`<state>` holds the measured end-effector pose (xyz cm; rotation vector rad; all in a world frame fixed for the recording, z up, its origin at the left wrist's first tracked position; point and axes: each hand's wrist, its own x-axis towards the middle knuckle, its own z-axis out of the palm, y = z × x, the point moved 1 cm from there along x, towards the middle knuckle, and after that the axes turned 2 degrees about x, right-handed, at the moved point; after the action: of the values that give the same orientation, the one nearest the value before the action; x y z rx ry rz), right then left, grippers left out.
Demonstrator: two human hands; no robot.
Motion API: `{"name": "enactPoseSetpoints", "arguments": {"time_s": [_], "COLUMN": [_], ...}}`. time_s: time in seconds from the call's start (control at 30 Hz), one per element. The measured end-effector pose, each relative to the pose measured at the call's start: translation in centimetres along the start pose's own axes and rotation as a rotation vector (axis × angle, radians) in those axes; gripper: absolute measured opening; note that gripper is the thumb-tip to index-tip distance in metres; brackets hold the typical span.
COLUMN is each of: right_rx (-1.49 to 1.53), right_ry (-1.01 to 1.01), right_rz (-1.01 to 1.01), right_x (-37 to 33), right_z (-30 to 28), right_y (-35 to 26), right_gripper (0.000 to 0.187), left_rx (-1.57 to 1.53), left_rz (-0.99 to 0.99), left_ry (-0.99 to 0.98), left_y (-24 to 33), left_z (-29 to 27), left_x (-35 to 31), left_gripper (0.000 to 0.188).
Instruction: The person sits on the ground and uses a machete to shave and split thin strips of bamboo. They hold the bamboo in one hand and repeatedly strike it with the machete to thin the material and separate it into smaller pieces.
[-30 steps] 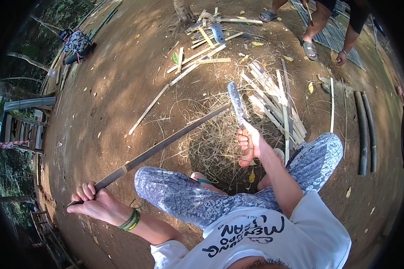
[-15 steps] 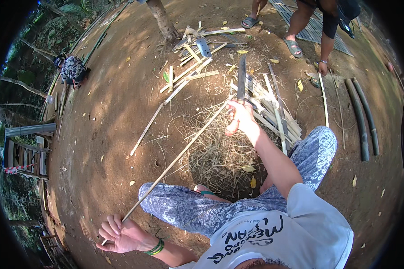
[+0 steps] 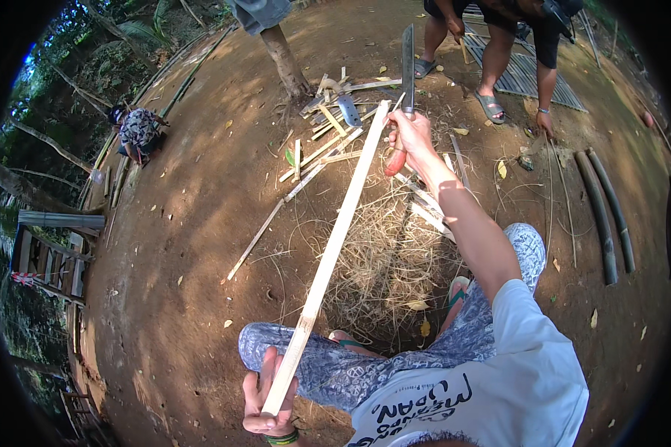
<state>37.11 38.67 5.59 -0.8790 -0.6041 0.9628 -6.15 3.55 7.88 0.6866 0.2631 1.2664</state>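
A long, pale bamboo strip [image 3: 334, 253] slants from low left up to the middle, its broad face showing. My left hand [image 3: 258, 395] holds its near end, fingers partly curled around it. In my right hand [image 3: 417, 138] is a machete [image 3: 408, 71], its dark blade pointing up and away and its reddish handle end sticking out below my fist. The strip's far end lies right beside my right fist and the base of the blade. Whether my right fingers also touch the strip, I cannot tell.
Thin shavings [image 3: 380, 268] heap on the ground before my crossed legs. Farther off, cut bamboo pieces [image 3: 328, 153] lie with a blue-grey blade [image 3: 348, 112] near a tree trunk [image 3: 285, 63]. Two dark poles [image 3: 596, 212] lie right; another person [image 3: 548, 89] bends over at the upper right.
My left hand has moved right, and the strip stands steeper with its broad face turned up. My right hand and the machete have risen away from me. The co-worker at upper right has shifted.
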Motion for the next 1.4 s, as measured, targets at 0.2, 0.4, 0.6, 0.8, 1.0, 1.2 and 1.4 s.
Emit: {"name": "enactPoseSetpoints", "arguments": {"time_s": [0.2,0.4,0.6,0.8,1.0,1.2,1.4], "right_rx": [0.069,-0.031,-0.109,-0.186,-0.242,-0.649,-1.152], "right_ry": [-0.013,-0.028,-0.121,-0.035,-0.025,-0.335,-0.44], "right_rz": [-0.185,-0.336,-0.473,-0.687,-0.665,-0.776,-0.781], "right_x": [2.3,-0.7,-4.2,-5.8,-6.8,-12.6,-11.1], "right_z": [2.9,7.2,9.2,8.7,6.5,5.3,0.6], "right_y": [-4.7,-6.9,-8.3,-7.8,-7.0,-5.0,-5.1], "right_gripper": [0.015,0.019,0.024,0.021,0.016,0.023,0.032], "left_rx": [0.264,0.551,1.019,1.065,0.951,0.457,0.082], "left_rz": [-0.495,-0.768,-0.351,-0.282,-0.315,-0.431,-0.581], "left_ry": [-0.055,0.067,0.293,0.352,0.379,0.397,0.014], "left_y": [-2.4,-5.7,-9.1,-9.8,-10.9,-9.6,-8.5], "left_z": [-2.3,-3.4,-0.2,1.0,1.0,-1.7,-1.3], "left_x": [1.6,9.0,13.7,14.1,14.8,18.0,16.2], "left_gripper": [0.102,0.041,0.038,0.038,0.043,0.046,0.05]}}
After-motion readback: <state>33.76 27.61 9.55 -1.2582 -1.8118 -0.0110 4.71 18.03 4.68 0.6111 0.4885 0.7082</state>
